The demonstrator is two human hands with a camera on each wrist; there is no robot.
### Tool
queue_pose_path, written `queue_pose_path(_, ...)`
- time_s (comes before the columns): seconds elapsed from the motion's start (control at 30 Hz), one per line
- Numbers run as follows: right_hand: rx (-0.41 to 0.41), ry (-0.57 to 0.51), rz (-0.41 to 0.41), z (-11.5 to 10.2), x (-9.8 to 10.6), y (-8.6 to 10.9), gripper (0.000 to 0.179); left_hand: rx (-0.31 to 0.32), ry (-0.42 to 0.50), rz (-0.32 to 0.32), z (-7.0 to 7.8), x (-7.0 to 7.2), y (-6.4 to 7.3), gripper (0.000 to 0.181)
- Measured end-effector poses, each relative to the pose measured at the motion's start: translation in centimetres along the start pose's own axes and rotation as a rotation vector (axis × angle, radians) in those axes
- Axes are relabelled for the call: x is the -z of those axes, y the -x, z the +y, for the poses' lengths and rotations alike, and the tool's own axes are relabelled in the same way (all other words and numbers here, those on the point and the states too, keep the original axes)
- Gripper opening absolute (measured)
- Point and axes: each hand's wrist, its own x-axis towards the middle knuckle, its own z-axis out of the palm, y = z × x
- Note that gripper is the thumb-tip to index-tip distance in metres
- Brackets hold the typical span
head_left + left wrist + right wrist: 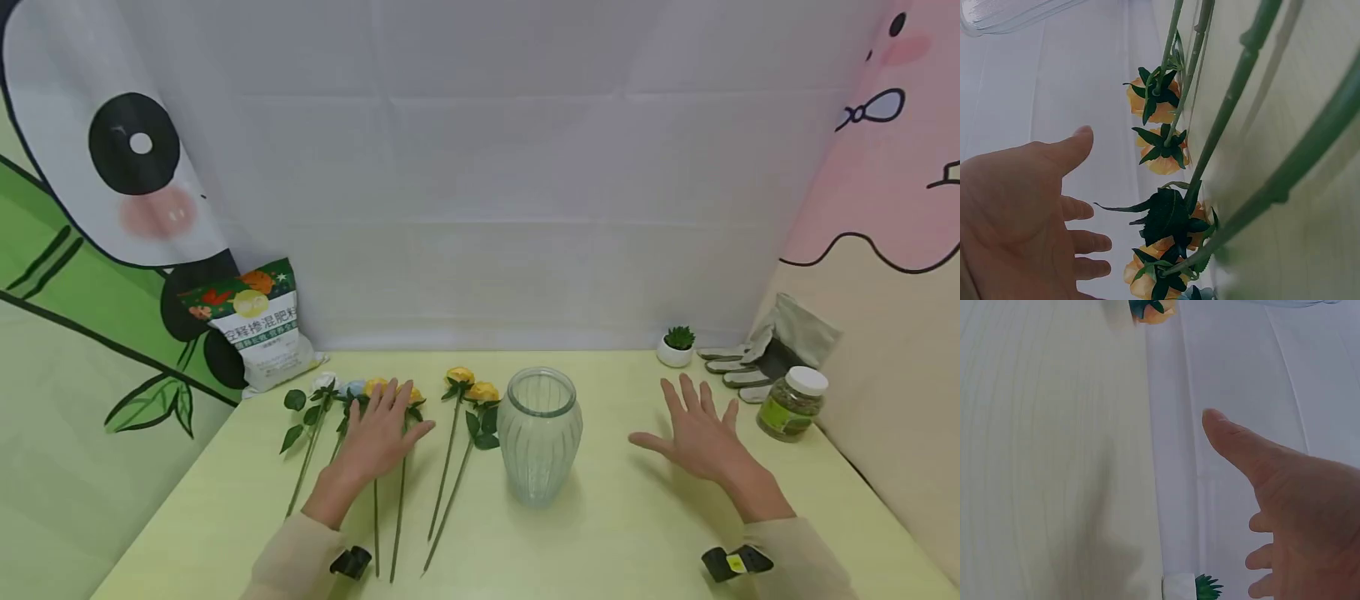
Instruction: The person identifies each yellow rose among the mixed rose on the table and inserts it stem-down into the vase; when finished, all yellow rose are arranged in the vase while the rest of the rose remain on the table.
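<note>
My left hand (378,437) is held over the long-stemmed roses, palm down with fingers extended, gripping nothing. It partly covers yellow roses (374,386); a blue rose (352,388) and a white rose (325,382) lie to its left. To its right lie two more yellow roses (483,392), beside a ribbed clear glass vase (540,450) that stands upright. In the left wrist view, yellow rose heads (1163,156) show past the fingertips. My right hand (701,442) is spread above the table right of the vase, holding nothing; its thumb (1235,437) points out in the right wrist view.
On the pale yellow table (600,550), a small potted succulent (676,347), grey gloves (765,354) and a white-lidded jar (793,404) stand or lie at the back right. A printed fertilizer bag (262,329) leans at the back left. A white cloth (487,208) hangs behind.
</note>
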Motion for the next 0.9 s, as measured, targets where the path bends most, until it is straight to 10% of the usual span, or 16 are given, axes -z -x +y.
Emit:
queue_pose_path(0.43, 0.166, -0.34, -0.056, -1.8, -0.1, -0.4, 0.116, -0.065, 0.274, 0.01, 0.3, 0.6, -0.4, 0.08)
queue_pose_path(0.9, 0.302, -0.652, -0.114, -4.6, -0.3, 0.1, 0.096, 0.025, 0.498, 0.022, 0.8, 0.8, -0.6, 0.07)
